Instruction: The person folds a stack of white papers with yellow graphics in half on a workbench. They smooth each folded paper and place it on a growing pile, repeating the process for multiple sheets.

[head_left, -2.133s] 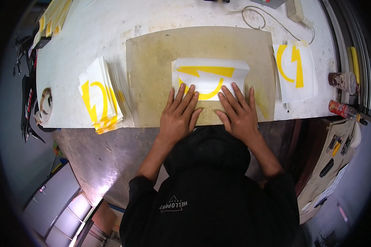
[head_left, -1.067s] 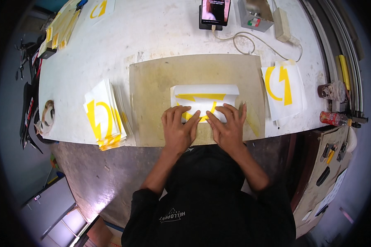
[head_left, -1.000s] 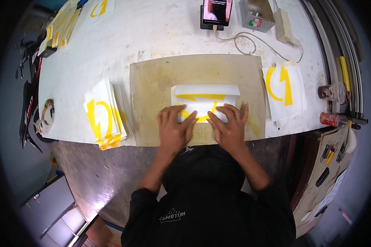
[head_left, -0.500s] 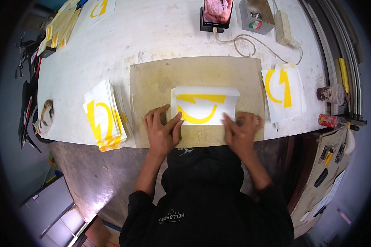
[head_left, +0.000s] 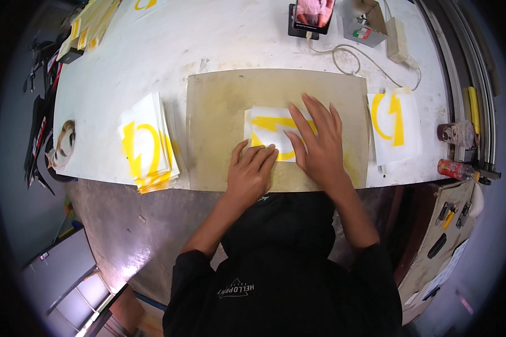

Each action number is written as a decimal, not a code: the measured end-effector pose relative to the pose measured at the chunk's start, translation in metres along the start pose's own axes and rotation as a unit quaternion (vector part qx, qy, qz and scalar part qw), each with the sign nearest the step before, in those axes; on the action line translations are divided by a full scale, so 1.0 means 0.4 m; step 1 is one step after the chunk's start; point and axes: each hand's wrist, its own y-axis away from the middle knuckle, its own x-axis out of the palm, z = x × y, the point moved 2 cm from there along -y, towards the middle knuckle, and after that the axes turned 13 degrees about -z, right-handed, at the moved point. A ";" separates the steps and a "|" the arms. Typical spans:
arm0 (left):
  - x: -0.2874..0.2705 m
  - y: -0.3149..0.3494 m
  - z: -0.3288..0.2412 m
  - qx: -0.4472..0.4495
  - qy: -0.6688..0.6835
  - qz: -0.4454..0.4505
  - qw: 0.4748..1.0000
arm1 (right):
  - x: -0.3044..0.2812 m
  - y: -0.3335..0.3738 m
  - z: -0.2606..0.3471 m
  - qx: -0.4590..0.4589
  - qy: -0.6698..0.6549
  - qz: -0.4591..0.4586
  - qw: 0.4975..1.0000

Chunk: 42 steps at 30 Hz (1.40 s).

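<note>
A white sheet with a yellow bolt-and-arc design [head_left: 264,123] lies on a tan cutting mat [head_left: 216,101] in front of me. My left hand [head_left: 252,171] rests with outstretched fingers on its lower left part. Over the sheet's right side is my right hand [head_left: 320,140], its fingers spread and pointing away from me. It covers part of the yellow design; whether it presses on the sheet I cannot tell. Neither hand grips anything.
A stack of printed sheets [head_left: 146,140] lies left of the mat, another pile [head_left: 396,123] right of it. Farther back are a phone on a stand [head_left: 312,17], a grey box [head_left: 365,25] and a power strip [head_left: 398,39]. A cat [head_left: 66,137] sits at the far left edge.
My left hand has moved right onto the sheet. My right hand has swung up from the sheet's lower right corner and opened over it. The sheet's curled right side now looks flatter.
</note>
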 end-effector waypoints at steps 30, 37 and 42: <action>0.018 -0.074 0.035 -0.054 -0.007 0.038 0.998 | 0.139 -0.047 -0.106 -0.007 -0.018 0.135 0.991; 0.032 -0.094 0.090 -0.033 -0.043 0.160 0.986 | 0.147 0.047 -0.023 -0.092 0.043 0.109 0.989; 0.031 -0.089 0.092 -0.037 -0.053 0.147 0.987 | 0.038 0.107 -0.086 0.044 0.079 0.208 0.974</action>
